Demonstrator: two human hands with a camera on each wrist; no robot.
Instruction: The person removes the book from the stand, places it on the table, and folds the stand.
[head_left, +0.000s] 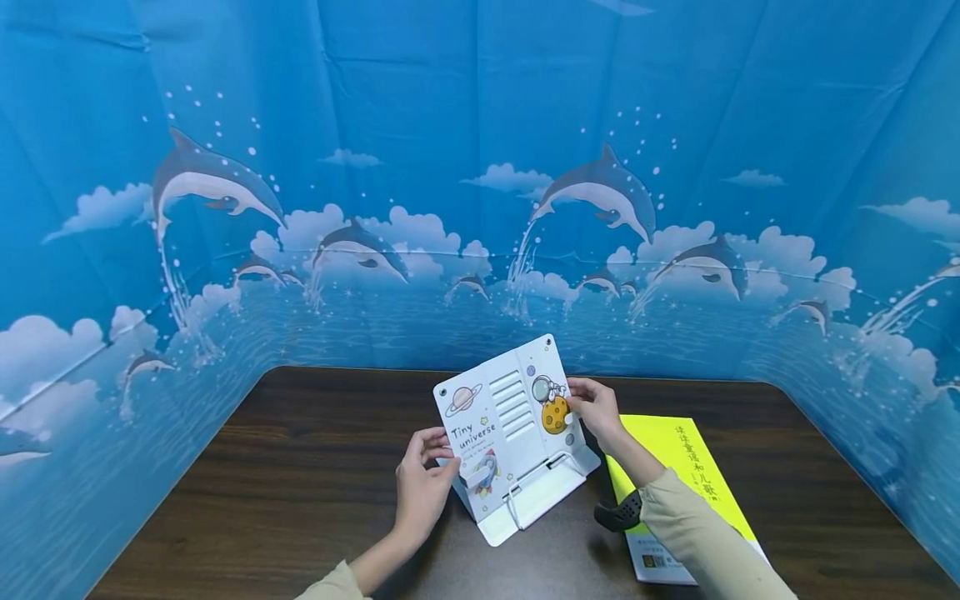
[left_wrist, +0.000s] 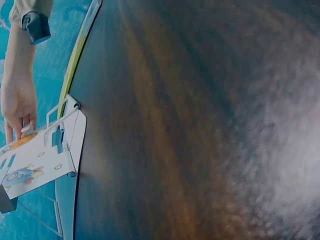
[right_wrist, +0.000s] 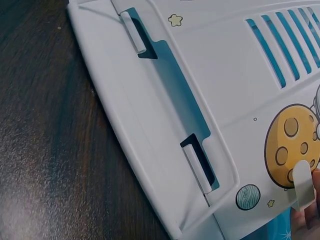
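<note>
A white book stand (head_left: 517,442) printed with planets, a rocket and "Tiny universe" stands tilted on the table, its back plate raised above a flat base. My left hand (head_left: 423,487) holds its left edge, thumb near the left page clip (head_left: 477,477). At the right edge, my right hand (head_left: 596,412) pinches the plate beside the yellow moon. Close up in the right wrist view are the wire page rest (right_wrist: 197,167), the right page clip (right_wrist: 302,185) and a few fingertips (right_wrist: 311,215). The left wrist view shows the stand (left_wrist: 45,172) side-on; my left hand is out of that frame.
A yellow-and-white book (head_left: 682,467) lies on the table to the right, partly under my right forearm and black wristband (head_left: 621,512). The dark wooden table (head_left: 262,492) ends at a blue dolphin-print curtain (head_left: 450,167) behind and at both sides.
</note>
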